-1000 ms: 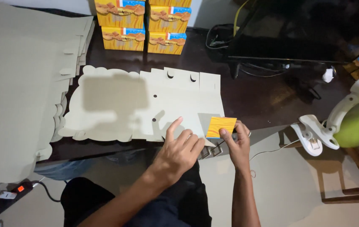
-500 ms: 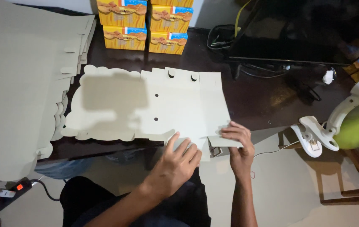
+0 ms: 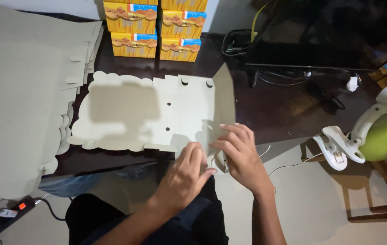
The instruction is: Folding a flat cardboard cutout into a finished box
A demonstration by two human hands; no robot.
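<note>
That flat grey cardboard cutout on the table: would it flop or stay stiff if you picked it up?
The cardboard cutout probably bends easily along its creases: its right panel already stands folded up. Being thin sheet, it likely feels light. It lies flat on the dark table, so it should slide readily.

My flat grey die-cut cardboard box blank point(image 3: 157, 113), scalloped edges, lying on dark table, right side panel folded upright

You sit at a dark wooden table point(image 3: 284, 113) over a pale floor point(image 3: 311, 199). Yellow printed boxes point(image 3: 156, 28) stand stacked at its far edge, black cables point(image 3: 243, 38) beside them. A white clip lamp point(image 3: 352, 136) grips the right corner. A power strip point(image 3: 3, 213) lies lower left. Lighting dim, shadows soft.
</note>
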